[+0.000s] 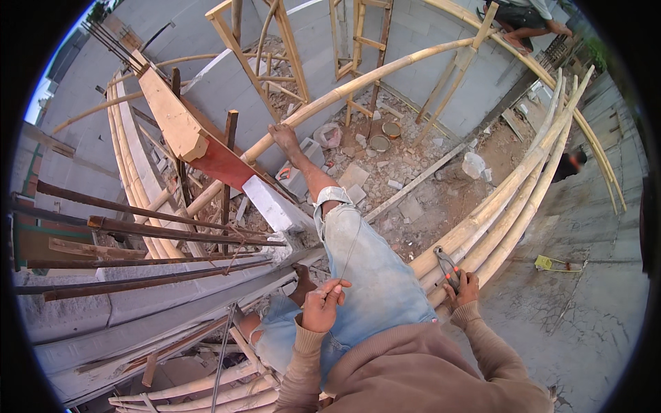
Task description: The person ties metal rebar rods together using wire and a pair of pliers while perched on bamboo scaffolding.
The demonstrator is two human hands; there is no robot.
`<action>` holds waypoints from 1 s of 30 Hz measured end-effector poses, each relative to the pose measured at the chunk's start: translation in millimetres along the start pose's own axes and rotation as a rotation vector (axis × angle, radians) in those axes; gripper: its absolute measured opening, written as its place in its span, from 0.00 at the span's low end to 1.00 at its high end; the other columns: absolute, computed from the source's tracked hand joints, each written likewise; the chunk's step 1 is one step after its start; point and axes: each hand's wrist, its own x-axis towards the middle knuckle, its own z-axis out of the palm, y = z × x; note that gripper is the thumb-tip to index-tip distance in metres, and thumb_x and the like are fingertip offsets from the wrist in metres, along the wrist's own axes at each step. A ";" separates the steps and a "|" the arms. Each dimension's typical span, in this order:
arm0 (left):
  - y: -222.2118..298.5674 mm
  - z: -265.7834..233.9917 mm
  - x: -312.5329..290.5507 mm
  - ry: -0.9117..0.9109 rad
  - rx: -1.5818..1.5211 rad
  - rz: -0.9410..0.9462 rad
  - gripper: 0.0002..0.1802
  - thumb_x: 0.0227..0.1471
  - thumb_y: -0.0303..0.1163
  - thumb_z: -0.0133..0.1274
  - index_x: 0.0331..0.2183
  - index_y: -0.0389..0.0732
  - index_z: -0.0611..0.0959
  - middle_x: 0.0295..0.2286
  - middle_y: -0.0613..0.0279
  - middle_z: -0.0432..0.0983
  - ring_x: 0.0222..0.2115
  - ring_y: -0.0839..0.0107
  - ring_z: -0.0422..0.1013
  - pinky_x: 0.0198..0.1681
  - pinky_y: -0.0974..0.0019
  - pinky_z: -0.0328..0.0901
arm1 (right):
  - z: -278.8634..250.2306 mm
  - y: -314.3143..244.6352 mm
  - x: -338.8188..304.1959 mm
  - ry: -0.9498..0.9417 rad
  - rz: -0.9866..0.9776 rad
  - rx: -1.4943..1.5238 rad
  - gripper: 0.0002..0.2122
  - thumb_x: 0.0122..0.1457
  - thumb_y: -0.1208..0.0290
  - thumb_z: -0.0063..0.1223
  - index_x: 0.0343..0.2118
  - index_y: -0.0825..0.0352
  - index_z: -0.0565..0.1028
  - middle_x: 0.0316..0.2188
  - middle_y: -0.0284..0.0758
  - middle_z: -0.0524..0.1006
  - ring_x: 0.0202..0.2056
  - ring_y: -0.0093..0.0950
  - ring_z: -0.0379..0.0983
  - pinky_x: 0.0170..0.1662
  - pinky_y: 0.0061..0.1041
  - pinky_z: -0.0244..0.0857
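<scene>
Bamboo scaffold poles [496, 206], rubble-strewn ground [413, 179], block walls [427, 41], pliers [447, 267]

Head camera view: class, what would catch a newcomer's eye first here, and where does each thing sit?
The bundle of curved bamboo poles sweeps up the right side, where the right hand grips red-handled pliers. The left hand pinches a thin wire over the jeans-clad knee, in the lower middle. Rusty steel bars jut in from the left, and the bare foot rests on a bamboo pole at centre.
</scene>
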 end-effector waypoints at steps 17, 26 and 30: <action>-19.5 -27.9 -33.2 -0.010 -0.030 0.066 0.13 0.64 0.29 0.46 0.35 0.31 0.82 0.19 0.66 0.69 0.22 0.78 0.63 0.27 0.72 0.60 | -66.6 -286.2 151.2 -0.487 -0.409 0.876 0.16 0.55 0.68 0.65 0.42 0.74 0.79 0.25 0.33 0.80 0.23 0.16 0.69 0.29 0.17 0.65; -40.6 -34.1 -46.8 0.063 0.095 0.155 0.12 0.62 0.30 0.46 0.38 0.35 0.82 0.16 0.62 0.68 0.19 0.74 0.65 0.26 0.67 0.63 | -22.7 -298.8 148.5 -0.431 -0.473 0.695 0.15 0.54 0.70 0.65 0.42 0.72 0.80 0.25 0.31 0.79 0.20 0.15 0.68 0.21 0.16 0.60; -32.6 -33.5 -49.2 0.130 0.132 0.141 0.12 0.61 0.31 0.47 0.37 0.37 0.83 0.16 0.61 0.69 0.18 0.71 0.67 0.26 0.66 0.64 | -21.7 -301.2 146.8 -0.473 -0.327 0.730 0.12 0.56 0.69 0.63 0.40 0.71 0.81 0.24 0.32 0.79 0.19 0.16 0.68 0.20 0.16 0.60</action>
